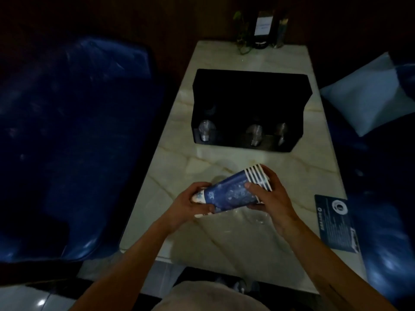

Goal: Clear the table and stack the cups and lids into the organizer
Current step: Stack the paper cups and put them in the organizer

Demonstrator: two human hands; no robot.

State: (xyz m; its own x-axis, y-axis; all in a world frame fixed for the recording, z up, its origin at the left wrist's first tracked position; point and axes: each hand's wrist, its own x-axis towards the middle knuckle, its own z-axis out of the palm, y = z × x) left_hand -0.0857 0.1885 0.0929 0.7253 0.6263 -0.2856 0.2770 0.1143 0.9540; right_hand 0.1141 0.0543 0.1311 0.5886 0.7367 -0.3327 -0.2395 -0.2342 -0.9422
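A stack of blue paper cups point(233, 191) with several white rims at its far right end lies on its side above the pale marble table point(224, 239). My left hand point(190, 205) grips the narrow bottom end. My right hand point(269, 194) wraps the rim end. Beyond them stands a black organizer point(249, 90) with its open front toward me. Clear plastic cups or lids show in its slots at the left point(205, 130), middle point(254, 133) and right point(280, 132).
A dark blue printed card point(336, 223) lies at the table's right edge. Blue padded seats point(74, 140) flank the table, with a light cushion point(368, 95) on the right one. A plant and a sign holder point(261, 28) stand at the far end.
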